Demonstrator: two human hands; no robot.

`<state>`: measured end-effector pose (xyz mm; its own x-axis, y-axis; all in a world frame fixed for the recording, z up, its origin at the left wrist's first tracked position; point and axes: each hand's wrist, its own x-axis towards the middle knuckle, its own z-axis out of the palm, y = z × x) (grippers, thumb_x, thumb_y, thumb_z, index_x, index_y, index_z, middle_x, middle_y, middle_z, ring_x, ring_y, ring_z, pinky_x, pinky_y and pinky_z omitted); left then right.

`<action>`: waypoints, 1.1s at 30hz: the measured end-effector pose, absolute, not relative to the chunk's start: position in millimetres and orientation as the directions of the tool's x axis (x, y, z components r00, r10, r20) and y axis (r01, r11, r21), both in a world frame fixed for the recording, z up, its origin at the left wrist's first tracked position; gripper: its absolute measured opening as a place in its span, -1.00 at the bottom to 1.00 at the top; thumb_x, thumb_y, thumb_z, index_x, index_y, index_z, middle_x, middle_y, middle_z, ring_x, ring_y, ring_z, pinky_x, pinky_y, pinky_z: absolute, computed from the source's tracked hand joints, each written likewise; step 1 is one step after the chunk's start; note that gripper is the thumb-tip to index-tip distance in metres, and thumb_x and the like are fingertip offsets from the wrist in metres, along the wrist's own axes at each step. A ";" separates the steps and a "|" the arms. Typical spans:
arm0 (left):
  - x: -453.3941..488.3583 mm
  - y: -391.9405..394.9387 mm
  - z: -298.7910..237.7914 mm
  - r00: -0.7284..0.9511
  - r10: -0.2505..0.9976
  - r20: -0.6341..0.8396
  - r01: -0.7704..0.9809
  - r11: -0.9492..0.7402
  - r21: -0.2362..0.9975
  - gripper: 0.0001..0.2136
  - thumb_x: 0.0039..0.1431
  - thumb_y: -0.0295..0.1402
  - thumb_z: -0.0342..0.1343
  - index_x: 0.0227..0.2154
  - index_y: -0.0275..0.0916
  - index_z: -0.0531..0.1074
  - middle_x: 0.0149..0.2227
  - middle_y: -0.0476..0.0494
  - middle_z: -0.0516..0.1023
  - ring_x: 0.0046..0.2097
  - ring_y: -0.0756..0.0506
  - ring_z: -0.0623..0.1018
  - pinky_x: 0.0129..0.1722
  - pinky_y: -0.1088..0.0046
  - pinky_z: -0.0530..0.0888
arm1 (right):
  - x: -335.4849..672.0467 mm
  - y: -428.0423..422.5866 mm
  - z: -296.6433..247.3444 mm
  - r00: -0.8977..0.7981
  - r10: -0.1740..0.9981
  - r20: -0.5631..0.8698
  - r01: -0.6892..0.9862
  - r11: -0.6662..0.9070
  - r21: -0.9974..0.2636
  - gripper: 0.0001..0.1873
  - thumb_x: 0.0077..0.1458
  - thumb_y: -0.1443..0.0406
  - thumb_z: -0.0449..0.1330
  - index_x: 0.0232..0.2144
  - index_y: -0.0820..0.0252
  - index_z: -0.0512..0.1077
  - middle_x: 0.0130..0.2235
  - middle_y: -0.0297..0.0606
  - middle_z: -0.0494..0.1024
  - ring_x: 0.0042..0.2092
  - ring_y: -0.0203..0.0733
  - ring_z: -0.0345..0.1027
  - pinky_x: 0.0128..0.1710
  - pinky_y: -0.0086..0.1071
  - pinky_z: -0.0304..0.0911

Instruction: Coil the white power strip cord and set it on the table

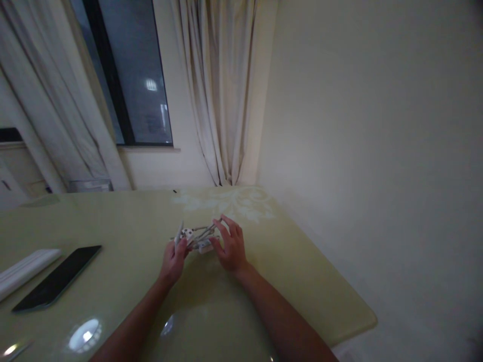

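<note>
A bundle of thin grey-white cable [206, 233] is held up between my hands, over the middle of the table. My left hand [175, 260] grips its left end, thumb on top, by a white piece with dark dots [187, 233] that looks like a socket or plug. A flat, pale part stands up beside that thumb. On the right, my right hand [231, 247] has its fingertips on the cable loops, with the thumb lower down by a small white block [206, 246]. The fingers hide parts of the bundle, and small details are blurred.
On the left of the glossy yellow-green table [124, 226] lie a dark flat panel [58, 279] and a long white object [28, 269]. A tiny dark item [174, 191] is by the far edge. A wall [358, 151] runs along the right; curtains [222, 90] hang behind.
</note>
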<state>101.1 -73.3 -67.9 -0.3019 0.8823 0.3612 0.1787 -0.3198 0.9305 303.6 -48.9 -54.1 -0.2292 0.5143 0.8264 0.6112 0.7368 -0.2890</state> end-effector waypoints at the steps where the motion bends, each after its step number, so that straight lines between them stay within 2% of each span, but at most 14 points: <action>1: 102.3 -74.1 -67.0 -0.314 0.894 0.319 0.104 -0.302 0.948 -0.34 -0.01 0.39 0.13 -0.48 -0.24 0.50 -0.53 -0.11 0.51 -0.46 -0.12 0.57 -0.44 0.39 0.58 | 303.9 -50.7 -52.8 -0.247 0.490 0.836 0.617 0.745 -0.255 -0.50 0.42 0.09 0.15 0.32 0.04 0.35 0.33 -0.05 0.38 0.33 0.03 0.26 0.31 -0.04 0.19; 4: 105.5 -76.2 -62.3 -0.365 0.915 0.173 -0.111 -0.227 0.967 -0.26 -0.28 0.41 0.30 -0.38 -0.27 0.54 -0.42 -0.15 0.61 -0.38 -0.13 0.64 -0.39 0.41 0.64 | 301.8 -51.9 -53.9 -0.241 0.437 0.867 0.610 0.763 -0.215 -0.53 0.42 0.09 0.16 0.28 0.07 0.37 0.29 -0.03 0.41 0.30 0.02 0.27 0.28 -0.06 0.21; 7: 107.0 -77.3 -59.5 -0.406 0.907 0.115 -0.143 -0.187 0.972 -0.19 -0.34 0.46 0.28 -0.38 -0.29 0.54 -0.43 -0.16 0.61 -0.40 -0.11 0.63 -0.42 0.42 0.64 | 299.8 -48.5 -57.3 -0.068 0.451 0.890 0.568 0.751 -0.337 -0.59 0.41 0.08 0.16 0.17 0.16 0.41 0.09 0.01 0.50 0.17 0.02 0.35 0.19 -0.07 0.30; 9: 106.1 -77.3 -60.1 -0.394 0.910 0.126 -0.111 -0.183 0.977 -0.18 -0.31 0.49 0.24 -0.38 -0.29 0.54 -0.44 -0.17 0.60 -0.41 -0.12 0.63 -0.42 0.40 0.63 | 300.8 -47.7 -56.6 -0.025 0.502 0.865 0.528 0.741 -0.415 -0.70 0.43 0.10 0.13 0.03 0.15 0.46 -0.06 -0.06 0.53 0.05 0.00 0.39 0.11 -0.09 0.34; 11: 103.5 -77.2 -62.1 -0.333 0.925 0.184 -0.034 -0.207 0.978 -0.22 -0.19 0.47 0.21 -0.38 -0.29 0.54 -0.44 -0.19 0.60 -0.41 -0.14 0.62 -0.45 0.39 0.61 | 302.2 -50.6 -52.4 -0.101 0.545 0.833 0.520 0.742 -0.423 -0.72 0.44 0.12 0.10 -0.03 0.12 0.50 -0.10 -0.08 0.56 0.00 0.01 0.41 0.09 -0.08 0.33; 15: 97.3 -77.5 -66.7 -0.096 0.940 0.329 0.176 -0.309 0.935 -0.36 0.05 0.34 0.17 -0.50 -0.26 0.54 -0.58 -0.13 0.48 -0.53 -0.06 0.47 -0.62 0.49 0.39 | 299.5 -63.5 -38.9 -0.299 0.582 0.756 0.523 0.763 -0.381 -0.63 0.44 0.13 0.11 0.18 0.03 0.49 0.12 -0.07 0.56 0.17 0.05 0.37 0.23 -0.03 0.18; 17: 97.4 -78.1 -67.4 -0.028 0.933 0.359 0.216 -0.345 0.913 -0.37 0.09 0.31 0.15 -0.57 -0.26 0.50 -0.65 -0.08 0.38 -0.59 -0.01 0.35 -0.65 0.52 0.28 | 296.0 -67.3 -33.7 -0.377 0.599 0.707 0.511 0.771 -0.380 -0.63 0.46 0.15 0.10 0.21 -0.05 0.49 0.13 -0.13 0.58 0.17 0.02 0.38 0.22 -0.06 0.16; 21: 106.5 -79.6 -65.3 -0.049 0.931 0.362 0.168 -0.349 0.922 -0.26 0.17 0.40 -0.07 -0.53 -0.27 0.49 -0.64 -0.10 0.37 -0.62 -0.01 0.33 -0.65 0.49 0.29 | 294.0 -63.2 -30.1 -0.425 0.633 0.647 0.570 0.742 -0.352 -0.70 0.46 0.15 0.12 0.09 -0.04 0.58 -0.04 -0.15 0.63 0.04 0.02 0.40 0.12 -0.09 0.16; 24: 113.7 -79.8 -63.2 -0.109 0.939 0.327 0.116 -0.315 0.942 -0.22 0.17 0.43 -0.13 -0.49 -0.28 0.51 -0.60 -0.15 0.45 -0.61 -0.05 0.40 -0.62 0.43 0.37 | 295.9 -56.9 -32.4 -0.434 0.649 0.625 0.611 0.722 -0.325 -0.76 0.42 0.16 0.18 -0.01 -0.05 0.62 -0.12 -0.16 0.61 -0.01 0.02 0.37 0.07 -0.11 0.15; 27: 114.9 -79.1 -61.9 -0.096 0.927 0.362 0.159 -0.345 0.925 -0.22 0.23 0.40 -0.17 -0.51 -0.28 0.53 -0.61 -0.15 0.46 -0.58 -0.07 0.43 -0.56 0.41 0.40 | 295.8 -53.5 -36.9 -0.351 0.684 0.639 0.640 0.674 -0.369 -0.78 0.43 0.19 0.16 -0.05 -0.03 0.62 -0.14 -0.17 0.61 -0.03 0.00 0.37 0.04 -0.13 0.16; 30: 112.4 -78.6 -58.8 -0.036 0.899 0.436 0.279 -0.410 0.868 -0.24 0.30 0.33 -0.19 -0.44 -0.27 0.61 -0.59 -0.12 0.45 -0.52 -0.09 0.46 -0.48 0.39 0.43 | 296.0 -51.3 -40.3 -0.192 0.724 0.662 0.618 0.613 -0.491 -0.76 0.46 0.21 0.12 -0.05 0.07 0.59 -0.12 -0.14 0.62 -0.04 0.01 0.39 0.02 -0.14 0.20; 33: 110.5 -77.9 -54.4 0.007 0.871 0.491 0.447 -0.442 0.778 -0.41 0.30 0.22 0.00 -0.36 -0.22 0.66 -0.38 -0.19 0.64 -0.26 -0.19 0.61 -0.18 0.29 0.53 | 300.0 -47.6 -41.5 -0.041 0.736 0.675 0.526 0.591 -0.612 -0.75 0.45 0.16 0.12 -0.05 0.11 0.56 -0.11 -0.15 0.63 -0.04 -0.02 0.42 0.04 -0.15 0.24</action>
